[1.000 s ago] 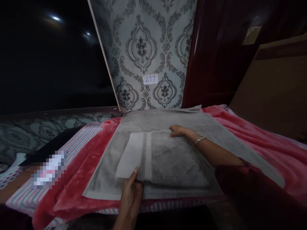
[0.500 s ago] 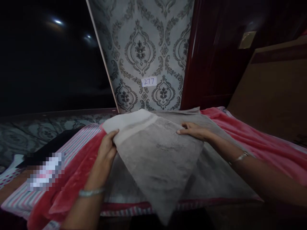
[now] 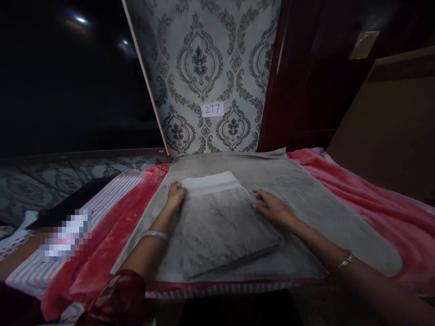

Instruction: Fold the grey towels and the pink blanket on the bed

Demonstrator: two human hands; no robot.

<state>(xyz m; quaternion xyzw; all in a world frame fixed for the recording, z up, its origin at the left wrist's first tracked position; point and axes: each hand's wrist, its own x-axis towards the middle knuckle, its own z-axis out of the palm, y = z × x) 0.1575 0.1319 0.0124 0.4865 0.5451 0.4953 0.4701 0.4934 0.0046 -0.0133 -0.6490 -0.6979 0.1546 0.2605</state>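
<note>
A folded grey plush towel with a white band along its far edge lies on a larger spread grey cloth. At its far left corner is my left hand, the fingers closed on the towel's edge. My right hand is just off the towel's right side, low over the grey cloth. Thumb and forefinger there are apart, with nothing between them. The towel's near edge looks slightly blurred and sits at a slant.
Red plush blankets lie under the grey cloth, over a striped sheet. A dark screen stands at left. Behind is patterned wallpaper with a "277" label. A cardboard panel leans at right. Another person's arm shows at far left.
The grey towel was held up with a corner hanging toward me; now it lies flatter on the cloth. My left hand moved right, and my right hand let go of the towel.
</note>
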